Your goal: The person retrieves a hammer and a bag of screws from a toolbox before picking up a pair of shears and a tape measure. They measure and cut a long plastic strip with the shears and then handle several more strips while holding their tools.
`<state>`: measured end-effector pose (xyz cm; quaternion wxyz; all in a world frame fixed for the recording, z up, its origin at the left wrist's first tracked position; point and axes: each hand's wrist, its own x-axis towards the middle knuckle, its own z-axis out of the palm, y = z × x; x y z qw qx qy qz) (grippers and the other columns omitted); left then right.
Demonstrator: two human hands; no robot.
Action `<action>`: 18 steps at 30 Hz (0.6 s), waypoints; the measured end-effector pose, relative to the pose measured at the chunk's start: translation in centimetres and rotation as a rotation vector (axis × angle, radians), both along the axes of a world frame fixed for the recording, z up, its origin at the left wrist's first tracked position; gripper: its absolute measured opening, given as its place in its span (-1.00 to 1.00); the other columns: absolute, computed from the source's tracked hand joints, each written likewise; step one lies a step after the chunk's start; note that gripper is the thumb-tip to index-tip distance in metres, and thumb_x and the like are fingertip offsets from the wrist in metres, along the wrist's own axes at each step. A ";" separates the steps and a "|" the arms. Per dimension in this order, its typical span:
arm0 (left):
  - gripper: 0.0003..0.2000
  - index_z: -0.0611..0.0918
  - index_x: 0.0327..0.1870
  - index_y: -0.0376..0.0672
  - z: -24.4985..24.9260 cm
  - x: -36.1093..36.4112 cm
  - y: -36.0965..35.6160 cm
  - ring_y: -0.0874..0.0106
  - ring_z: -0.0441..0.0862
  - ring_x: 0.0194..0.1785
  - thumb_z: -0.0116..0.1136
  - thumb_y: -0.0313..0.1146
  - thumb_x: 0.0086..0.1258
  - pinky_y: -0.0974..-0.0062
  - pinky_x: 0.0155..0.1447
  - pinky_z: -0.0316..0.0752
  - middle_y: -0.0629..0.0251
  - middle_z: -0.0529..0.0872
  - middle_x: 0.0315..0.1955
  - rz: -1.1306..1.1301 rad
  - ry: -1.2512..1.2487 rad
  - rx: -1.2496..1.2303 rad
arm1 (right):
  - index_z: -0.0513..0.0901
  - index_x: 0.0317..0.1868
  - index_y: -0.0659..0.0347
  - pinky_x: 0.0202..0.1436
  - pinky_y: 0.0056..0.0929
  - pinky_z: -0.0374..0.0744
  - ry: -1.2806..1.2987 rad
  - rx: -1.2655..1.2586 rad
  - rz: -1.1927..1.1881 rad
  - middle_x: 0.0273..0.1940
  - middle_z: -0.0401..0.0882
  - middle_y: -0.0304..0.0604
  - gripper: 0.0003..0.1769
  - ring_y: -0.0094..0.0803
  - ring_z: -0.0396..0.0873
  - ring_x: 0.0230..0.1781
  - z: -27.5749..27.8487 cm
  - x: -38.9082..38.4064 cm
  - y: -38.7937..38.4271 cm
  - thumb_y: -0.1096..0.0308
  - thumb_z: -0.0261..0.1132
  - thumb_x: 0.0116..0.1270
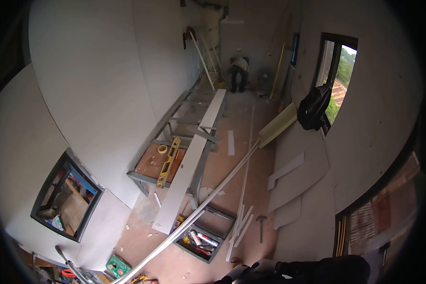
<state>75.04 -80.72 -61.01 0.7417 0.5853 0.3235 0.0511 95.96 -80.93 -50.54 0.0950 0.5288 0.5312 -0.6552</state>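
At the bottom edge, my left hand (pixel 237 271) and my right hand (pixel 265 266) appear close together, pale and dim. A dark sleeve (pixel 317 266) reaches in from the right to my right hand. The fingers cannot be made out, nor can anything held in them. Just above lie thin white strips (pixel 244 226) on the floor. A hammer (pixel 261 229) rests to their right. Up and to the left, an open toolbox (pixel 217 255) holds tubes and tools. Long white trim lengths (pixel 175 234) run diagonally past it.
A long white board (pixel 187 175) lies over a metal frame (pixel 144 178), beside a yellow level (pixel 168 163) and a tape roll (pixel 162 149). Board offcuts (pixel 288 213) lean on the right wall. A person (pixel 239 71) bends over at the far end. A black bag (pixel 312 108) hangs by the window.
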 end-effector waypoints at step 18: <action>-0.64 0.67 0.18 -0.20 3.1 8.9 10.2 0.39 0.62 0.17 -0.10 -0.21 0.64 0.46 0.34 0.40 0.16 0.72 0.16 -0.150 -0.116 -0.065 | 0.79 -0.20 0.17 -0.22 -0.20 0.62 -0.117 0.109 -0.206 -0.32 0.77 -0.15 -0.71 -0.27 0.70 -0.36 9.4 4.4 2.7 0.13 0.28 0.43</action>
